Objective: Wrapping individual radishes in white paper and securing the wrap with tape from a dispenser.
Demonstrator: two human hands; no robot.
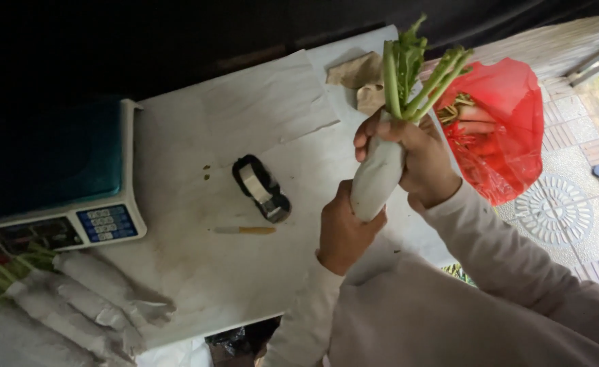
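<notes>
Fingers (371,132) of right hand (421,160) hide white radish's (375,178) crown.

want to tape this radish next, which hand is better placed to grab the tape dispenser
Left, probably. The left hand grips only the radish tip, on the side nearer the tape dispenser. The right hand holds the top by the leaves, farther away.

White paper-covered counter (245,272) fills centre, far edge meeting dark, unlit backdrop (143,41). Past counter's right edge: paved floor (578,224) of pale square tiles, round patterned tile among them. Daylight at upper right corner; scene otherwise dim.
</notes>
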